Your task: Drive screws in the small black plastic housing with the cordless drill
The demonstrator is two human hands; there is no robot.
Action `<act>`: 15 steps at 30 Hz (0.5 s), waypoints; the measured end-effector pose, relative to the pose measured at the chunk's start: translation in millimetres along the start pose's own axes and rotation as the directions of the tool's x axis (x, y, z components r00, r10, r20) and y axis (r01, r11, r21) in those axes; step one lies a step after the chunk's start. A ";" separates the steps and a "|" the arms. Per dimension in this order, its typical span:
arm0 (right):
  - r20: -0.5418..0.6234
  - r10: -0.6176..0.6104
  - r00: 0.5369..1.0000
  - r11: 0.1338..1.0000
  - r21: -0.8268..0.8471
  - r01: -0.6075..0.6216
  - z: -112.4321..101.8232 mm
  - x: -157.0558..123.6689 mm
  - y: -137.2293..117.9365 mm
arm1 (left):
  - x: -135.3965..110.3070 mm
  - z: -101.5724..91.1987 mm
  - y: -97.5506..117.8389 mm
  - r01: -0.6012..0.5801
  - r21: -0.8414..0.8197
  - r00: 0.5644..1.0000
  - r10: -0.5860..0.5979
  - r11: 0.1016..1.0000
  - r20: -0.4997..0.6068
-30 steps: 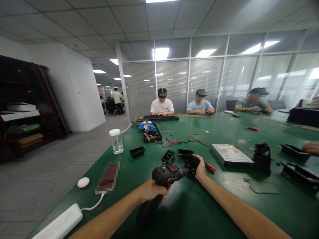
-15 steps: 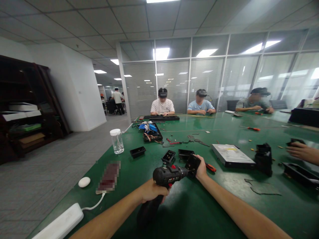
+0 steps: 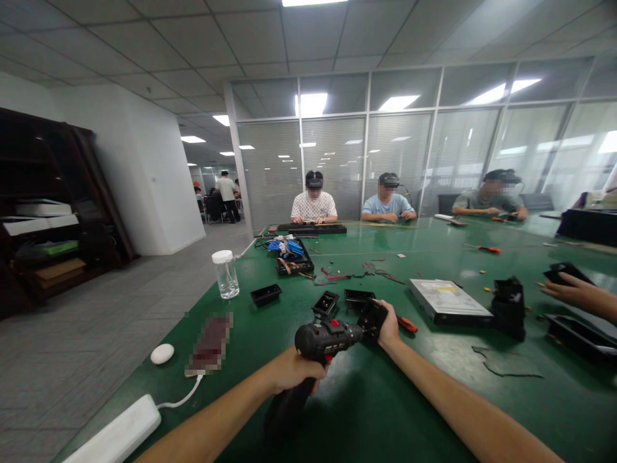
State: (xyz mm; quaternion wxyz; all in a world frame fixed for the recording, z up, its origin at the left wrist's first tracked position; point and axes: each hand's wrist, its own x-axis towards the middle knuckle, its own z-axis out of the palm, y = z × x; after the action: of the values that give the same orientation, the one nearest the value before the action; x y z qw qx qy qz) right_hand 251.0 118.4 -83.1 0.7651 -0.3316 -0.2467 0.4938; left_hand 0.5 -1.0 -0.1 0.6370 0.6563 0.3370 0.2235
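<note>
My left hand (image 3: 299, 372) is closed round the grip of a black cordless drill (image 3: 328, 339) with red details. The drill points right, its tip at the open side of a small black plastic box (image 3: 370, 319). My right hand (image 3: 387, 325) grips that box by its right side, above the table. Whether the bit touches a screw is too small to tell. Just beyond are similar black boxes, one (image 3: 326, 304) with small brass-coloured bits inside, another (image 3: 359, 298) partly behind my held box, and a third (image 3: 266, 294) farther left. An orange-handled tool (image 3: 407, 324) lies beside my right hand.
On the green table (image 3: 414, 411) stand a clear jar (image 3: 225, 275), a white power strip (image 3: 116, 432), a phone with its screen blurred, and a disc drive (image 3: 450, 301). A co-worker's hand (image 3: 576, 292) holds a black part at the right. Several people sit opposite.
My hands, the drill and the box stay almost where they were. At the right, the co-worker's hand has shifted left and raised the black part it holds.
</note>
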 end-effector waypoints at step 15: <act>0.012 0.092 0.996 0.995 0.038 -0.092 2.3 -1.5 -2.7 | -0.8 1.2 3.1 0.012 0.009 1.000 -0.012 1.000 -0.009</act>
State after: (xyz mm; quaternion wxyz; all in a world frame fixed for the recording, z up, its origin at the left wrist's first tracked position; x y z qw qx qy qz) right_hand 250.4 116.8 -79.7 0.7466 -0.3254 -0.2255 0.5346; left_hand 1.2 -2.3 3.0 0.6339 0.6561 0.3447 0.2212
